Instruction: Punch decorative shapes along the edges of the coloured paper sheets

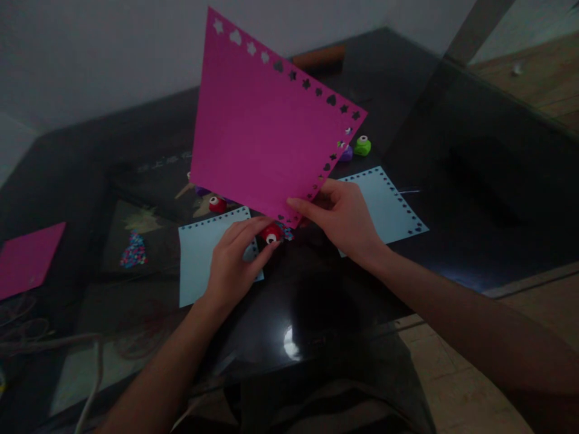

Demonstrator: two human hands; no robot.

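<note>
My right hand (346, 220) pinches a pink sheet of paper (260, 129) near its lower corner and holds it raised and tilted. Rows of star, heart and flower holes run along its upper and right edges. Between the fingers and thumb of my left hand (235, 259) is a red craft punch (272, 233) with a white button, close to the sheet's bottom corner. A light blue sheet (199, 268) with punched edges lies partly under my left hand. Another light blue sheet (393, 208), also edged with holes, is partly behind my right hand.
Small paper cutouts (134, 249) form a pile on the black glossy table (289, 295). Another red punch (218, 205), a purple punch (346, 153) and a green punch (362, 146) stand farther back. A second pink sheet (31, 259) lies far left, near a pale cable (97, 367).
</note>
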